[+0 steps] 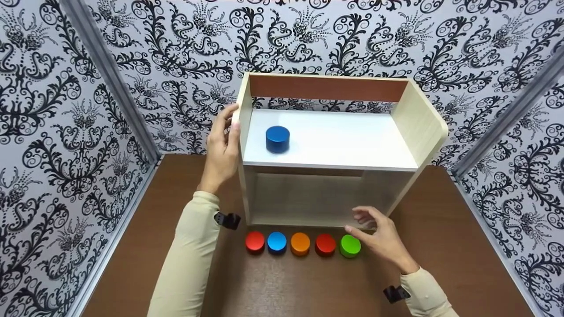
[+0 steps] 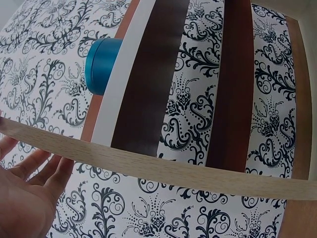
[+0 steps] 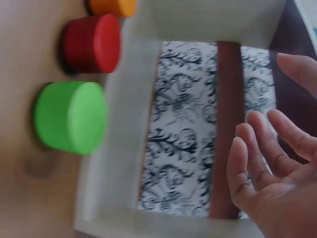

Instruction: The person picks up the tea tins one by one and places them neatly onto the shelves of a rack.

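Observation:
In the head view my left hand (image 1: pixel 222 152) grips the left side panel (image 1: pixel 245 99) of a pale wooden shelf unit (image 1: pixel 428 116) near its top. The left wrist view shows several fingertips against that panel's edge. On the white upper shelf (image 1: pixel 343 141) stands a dark blue cylinder (image 1: pixel 277 140), towards the left. My right hand (image 1: pixel 382 235) hovers in front of the unit's lower compartment, fingers loosely bent and holding nothing. Just left of it is a green cylinder (image 1: pixel 350 245), at the right end of a row on the table; the right wrist view shows them apart.
The row also has a red cylinder (image 1: pixel 255 242), a light blue cylinder (image 1: pixel 277 242), an orange cylinder (image 1: pixel 300 244) and a second red cylinder (image 1: pixel 325 244). They stand on the brown table (image 1: pixel 291 286) before the unit. Patterned walls (image 1: pixel 176 57) enclose the back and sides.

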`<action>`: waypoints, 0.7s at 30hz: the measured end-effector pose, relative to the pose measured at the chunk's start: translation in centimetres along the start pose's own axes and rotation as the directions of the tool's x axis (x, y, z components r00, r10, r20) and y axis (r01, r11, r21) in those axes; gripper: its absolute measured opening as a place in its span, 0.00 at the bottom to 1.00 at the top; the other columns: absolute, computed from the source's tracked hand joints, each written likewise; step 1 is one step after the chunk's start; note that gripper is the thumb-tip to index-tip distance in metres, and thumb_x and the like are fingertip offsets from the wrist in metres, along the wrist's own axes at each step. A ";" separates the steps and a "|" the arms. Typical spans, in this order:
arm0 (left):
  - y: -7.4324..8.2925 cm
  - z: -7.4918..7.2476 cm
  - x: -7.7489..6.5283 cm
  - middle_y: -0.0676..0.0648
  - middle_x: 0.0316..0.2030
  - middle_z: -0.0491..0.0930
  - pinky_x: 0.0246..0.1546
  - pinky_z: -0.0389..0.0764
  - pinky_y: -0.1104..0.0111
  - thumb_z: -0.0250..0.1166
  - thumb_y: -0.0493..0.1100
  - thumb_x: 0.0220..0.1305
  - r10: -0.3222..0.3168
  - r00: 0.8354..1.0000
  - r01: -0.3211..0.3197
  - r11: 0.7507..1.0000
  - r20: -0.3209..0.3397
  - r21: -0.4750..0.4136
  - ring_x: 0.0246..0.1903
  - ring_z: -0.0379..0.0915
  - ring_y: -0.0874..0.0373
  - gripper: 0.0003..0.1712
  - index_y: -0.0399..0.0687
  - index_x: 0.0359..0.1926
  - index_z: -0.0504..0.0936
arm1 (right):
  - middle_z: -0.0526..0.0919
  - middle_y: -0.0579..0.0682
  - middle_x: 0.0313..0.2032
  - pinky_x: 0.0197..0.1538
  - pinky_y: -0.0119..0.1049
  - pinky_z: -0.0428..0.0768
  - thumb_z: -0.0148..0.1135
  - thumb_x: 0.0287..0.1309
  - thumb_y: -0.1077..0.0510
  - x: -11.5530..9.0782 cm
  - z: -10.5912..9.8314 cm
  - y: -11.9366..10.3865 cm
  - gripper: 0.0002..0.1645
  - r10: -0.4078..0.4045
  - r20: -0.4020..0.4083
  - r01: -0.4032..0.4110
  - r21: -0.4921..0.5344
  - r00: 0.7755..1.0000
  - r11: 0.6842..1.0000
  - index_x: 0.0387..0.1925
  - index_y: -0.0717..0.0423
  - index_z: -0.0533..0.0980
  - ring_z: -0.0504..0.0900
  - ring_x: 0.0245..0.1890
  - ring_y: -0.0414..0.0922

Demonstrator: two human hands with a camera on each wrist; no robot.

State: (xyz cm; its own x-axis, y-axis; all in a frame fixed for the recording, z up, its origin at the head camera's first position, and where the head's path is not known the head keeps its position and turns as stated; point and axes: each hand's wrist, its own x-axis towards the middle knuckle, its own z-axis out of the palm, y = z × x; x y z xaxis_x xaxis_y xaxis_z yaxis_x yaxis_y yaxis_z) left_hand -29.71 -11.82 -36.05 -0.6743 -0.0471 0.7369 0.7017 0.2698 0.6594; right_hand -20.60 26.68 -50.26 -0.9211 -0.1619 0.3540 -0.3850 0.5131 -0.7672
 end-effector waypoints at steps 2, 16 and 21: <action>0.0 0.0 0.0 0.39 0.59 0.75 0.50 0.82 0.59 0.49 0.41 0.78 0.002 1.000 -0.002 1.000 0.000 0.006 0.54 0.74 0.49 0.23 0.39 0.69 0.69 | 0.83 0.43 0.40 0.44 0.38 0.84 0.80 0.50 0.60 -0.3 0.2 0.8 0.26 0.021 -0.003 -0.021 -0.008 1.000 1.000 0.52 0.53 0.81 0.82 0.39 0.43; 0.0 0.1 -0.1 0.39 0.61 0.73 0.50 0.83 0.57 0.50 0.40 0.78 -0.014 1.000 0.014 1.000 -0.004 -0.019 0.56 0.73 0.49 0.23 0.38 0.69 0.69 | 0.82 0.54 0.44 0.48 0.44 0.82 0.84 0.45 0.54 -2.6 1.7 6.2 0.39 0.202 0.081 -0.192 -0.118 0.976 0.974 0.58 0.62 0.77 0.81 0.43 0.51; 0.1 0.0 -0.1 0.38 0.60 0.74 0.48 0.84 0.56 0.50 0.41 0.78 -0.013 1.000 0.013 1.000 -0.002 -0.016 0.55 0.73 0.50 0.23 0.38 0.69 0.69 | 0.82 0.54 0.45 0.49 0.45 0.81 0.85 0.41 0.53 -3.3 2.1 7.4 0.43 0.227 0.115 -0.215 -0.108 0.967 0.971 0.59 0.63 0.76 0.81 0.43 0.50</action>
State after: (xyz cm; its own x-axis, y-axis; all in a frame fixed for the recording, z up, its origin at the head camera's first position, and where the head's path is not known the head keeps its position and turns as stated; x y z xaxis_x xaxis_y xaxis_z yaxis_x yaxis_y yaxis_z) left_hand -29.61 -11.76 -36.10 -0.6829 -0.0520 0.7287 0.6967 0.2538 0.6710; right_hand -20.58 29.26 -58.22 -0.9848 -0.1371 0.1070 -0.1698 0.6238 -0.7629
